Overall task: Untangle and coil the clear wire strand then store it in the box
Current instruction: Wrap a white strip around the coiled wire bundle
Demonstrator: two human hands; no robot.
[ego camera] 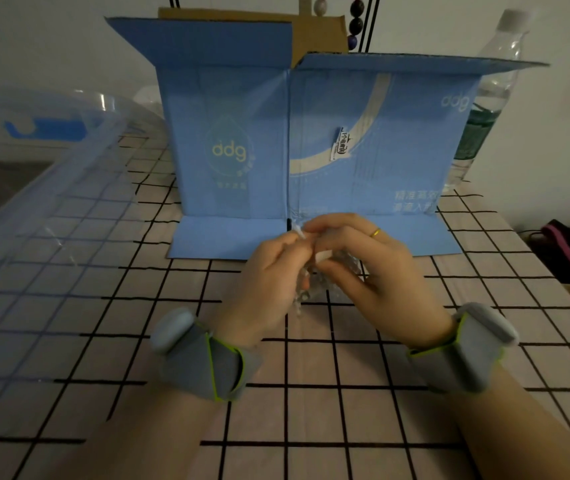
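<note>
Wire strand (302,289) hangs, seemingly vertical, between hands (325,271).

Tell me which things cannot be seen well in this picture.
- Head view: clear wire, mostly covered by left hand and right hand; tangled or coiled, unknown.
- Inside of blue box: hidden by its front wall.
- Plastic tub: cut by left edge.

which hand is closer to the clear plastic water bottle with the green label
Right. The right hand works the clear wire strand at table centre, on the side of the clear plastic water bottle at far right; the left hand sits further left.
</note>
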